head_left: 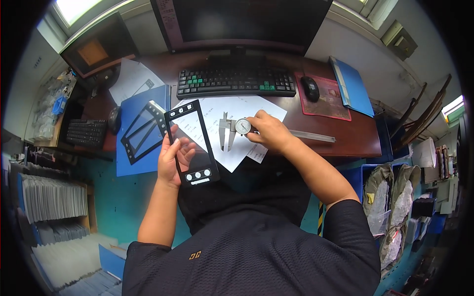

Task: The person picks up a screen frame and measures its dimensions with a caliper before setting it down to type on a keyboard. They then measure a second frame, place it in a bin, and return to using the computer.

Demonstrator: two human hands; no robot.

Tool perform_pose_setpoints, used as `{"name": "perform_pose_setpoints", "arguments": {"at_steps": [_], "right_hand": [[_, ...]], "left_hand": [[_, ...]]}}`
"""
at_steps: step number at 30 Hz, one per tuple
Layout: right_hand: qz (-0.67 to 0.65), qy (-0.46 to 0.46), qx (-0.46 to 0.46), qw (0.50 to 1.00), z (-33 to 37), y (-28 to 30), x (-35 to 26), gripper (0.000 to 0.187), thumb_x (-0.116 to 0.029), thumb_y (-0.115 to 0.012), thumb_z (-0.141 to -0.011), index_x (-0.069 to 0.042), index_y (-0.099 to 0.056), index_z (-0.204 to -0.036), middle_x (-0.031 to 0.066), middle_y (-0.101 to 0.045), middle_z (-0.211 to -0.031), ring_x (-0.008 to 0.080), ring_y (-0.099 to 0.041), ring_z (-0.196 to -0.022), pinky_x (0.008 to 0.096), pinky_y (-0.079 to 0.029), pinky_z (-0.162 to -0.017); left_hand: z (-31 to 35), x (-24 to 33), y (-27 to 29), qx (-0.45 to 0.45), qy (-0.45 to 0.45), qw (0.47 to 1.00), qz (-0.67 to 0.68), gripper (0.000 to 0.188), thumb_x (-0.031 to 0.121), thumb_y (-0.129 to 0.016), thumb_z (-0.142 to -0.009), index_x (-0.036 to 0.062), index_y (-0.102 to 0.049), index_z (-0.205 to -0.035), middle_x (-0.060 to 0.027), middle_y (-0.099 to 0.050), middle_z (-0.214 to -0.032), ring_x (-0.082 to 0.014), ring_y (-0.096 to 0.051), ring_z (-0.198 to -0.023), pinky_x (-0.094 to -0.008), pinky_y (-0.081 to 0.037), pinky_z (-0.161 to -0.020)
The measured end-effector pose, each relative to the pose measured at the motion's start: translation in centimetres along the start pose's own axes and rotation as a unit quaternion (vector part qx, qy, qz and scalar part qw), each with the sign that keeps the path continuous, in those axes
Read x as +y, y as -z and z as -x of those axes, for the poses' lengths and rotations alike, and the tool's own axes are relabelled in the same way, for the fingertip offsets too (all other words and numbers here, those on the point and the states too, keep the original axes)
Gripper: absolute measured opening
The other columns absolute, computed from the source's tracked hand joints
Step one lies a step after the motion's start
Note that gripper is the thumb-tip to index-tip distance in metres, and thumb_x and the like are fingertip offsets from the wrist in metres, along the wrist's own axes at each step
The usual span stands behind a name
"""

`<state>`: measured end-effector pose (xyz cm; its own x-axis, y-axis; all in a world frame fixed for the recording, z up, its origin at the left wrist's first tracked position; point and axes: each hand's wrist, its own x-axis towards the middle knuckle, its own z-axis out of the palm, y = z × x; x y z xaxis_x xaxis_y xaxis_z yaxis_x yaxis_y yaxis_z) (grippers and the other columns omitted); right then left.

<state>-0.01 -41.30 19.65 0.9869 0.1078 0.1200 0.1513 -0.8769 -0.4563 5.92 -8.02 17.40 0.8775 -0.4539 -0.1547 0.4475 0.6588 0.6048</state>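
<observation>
Left hand (174, 158): closed on the left edge of a glass panel (200, 140), with fingers behind it.
Right hand (269, 129): wrapped around a measuring tool (229, 124) with a round dial.
Glass panel: held up by the near edge of the surface (355, 135), about nine o'clock from the tool.
Feel: likely light, stiff and smooth, so it may slip or crack; its black edges seem the best place to hold.
Blue folder (131, 112): at ten o'clock from the left hand, under another panel (143, 130).
White paper (256, 105): beneath the tool; its dark writing is too small to read.
Black shirt (247, 246): six o'clock, with a little gold mark.
</observation>
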Motion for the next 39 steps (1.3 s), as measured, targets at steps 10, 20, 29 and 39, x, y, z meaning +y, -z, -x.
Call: {"name": "perform_pose_setpoints", "arguments": {"at_steps": [10, 20, 29, 39], "right_hand": [[0.088, 0.067, -0.027, 0.993, -2.3, -3.3, 1.2, 0.043, -0.035, -0.077, -0.086, -0.001, -0.071, -0.112, 0.0193, -0.067, -0.101, 0.0385, -0.064, -0.097, 0.0462, -0.052, -0.087], [0.074, -0.007, 0.068, 0.995, -17.9, -7.0, -0.1, 0.061, -0.058, -0.073, -0.087, -0.013, -0.071, -0.128, 0.0215, -0.052, -0.146, 0.0424, -0.041, -0.141, 0.0505, -0.037, -0.114], [0.124, -0.059, 0.215, 0.967, -17.3, -1.6, 6.9, 0.054, -0.053, -0.068, -0.090, -0.012, -0.071, -0.125, 0.0218, -0.046, -0.153, 0.0440, -0.034, -0.147, 0.0577, -0.030, -0.117], [0.182, -0.224, 0.312, 0.905, -1.3, 4.2, 27.8, 0.063, -0.034, -0.071, -0.089, -0.017, -0.054, -0.147, 0.0219, -0.048, -0.152, 0.0452, -0.052, -0.133, 0.0521, -0.044, -0.110]], "left_hand": [[4.1, 0.1, 4.5, 0.070, 0.018, 0.997, 0.006, 0.042, 0.010, -0.056, -0.105, 0.0133, -0.047, -0.146, -0.0091, -0.073, -0.093, -0.0222, -0.074, -0.081, -0.0315, -0.061, -0.067], [6.2, -1.0, 5.5, -0.050, 0.003, 0.997, 0.055, 0.050, 0.039, -0.049, -0.109, 0.0109, -0.043, -0.150, -0.0022, -0.052, -0.061, -0.0114, -0.047, -0.044, -0.0244, -0.039, -0.044], [8.5, -1.2, 6.8, -0.065, 0.035, 0.997, -0.028, 0.096, 0.084, -0.040, -0.089, 0.0155, -0.037, -0.156, 0.0028, -0.042, -0.059, -0.0073, -0.041, -0.045, -0.0226, -0.037, -0.044], [10.0, -3.8, 8.9, -0.153, 0.174, 0.973, -0.017, 0.103, 0.087, -0.039, -0.085, 0.0106, -0.040, -0.154, -0.0034, -0.057, -0.081, -0.0107, -0.050, -0.060, -0.0270, -0.042, -0.058]]}}
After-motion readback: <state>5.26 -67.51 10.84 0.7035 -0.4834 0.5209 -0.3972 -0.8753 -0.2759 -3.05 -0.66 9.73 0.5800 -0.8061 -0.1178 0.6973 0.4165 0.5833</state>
